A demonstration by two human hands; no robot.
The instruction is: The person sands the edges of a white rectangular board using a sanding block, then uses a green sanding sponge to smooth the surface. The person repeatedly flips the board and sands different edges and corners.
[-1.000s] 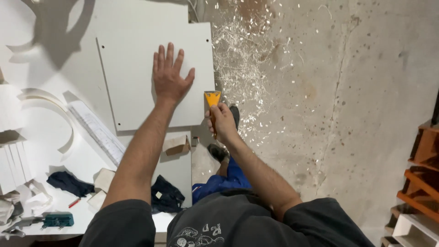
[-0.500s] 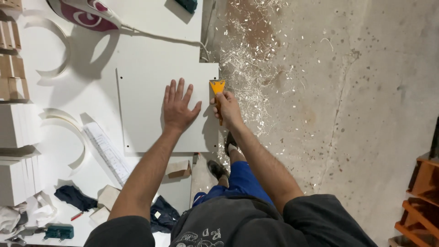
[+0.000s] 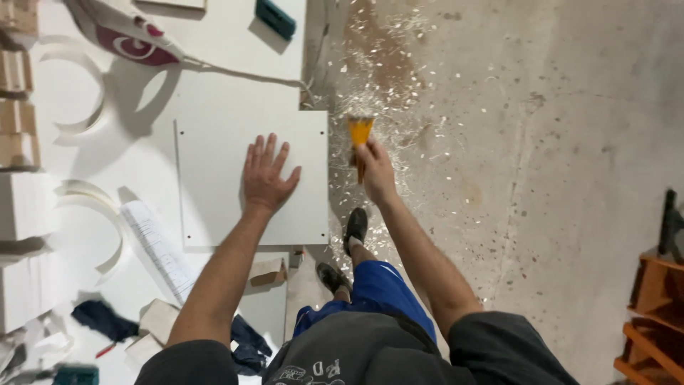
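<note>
My left hand (image 3: 265,175) lies flat, fingers spread, on a white rectangular panel (image 3: 214,142) that rests on the white worktable (image 3: 206,78). My right hand (image 3: 375,171) grips an orange scraper (image 3: 359,132) by its handle, blade pointing away from me. The scraper is off the panel's right edge, over the floor, and looks motion-blurred.
White shavings litter the concrete floor (image 3: 541,178) beside the table. On the table lie an iron with a cord (image 3: 128,36), a green block (image 3: 275,18), curved white strips (image 3: 92,93), a ruler (image 3: 160,246), small wood blocks and dark rags. Orange shelving (image 3: 655,321) stands at right.
My right hand has run the scraper forward along the panel's right edge and swung it out past the edge over the floor. My left hand stays flat on the panel.
</note>
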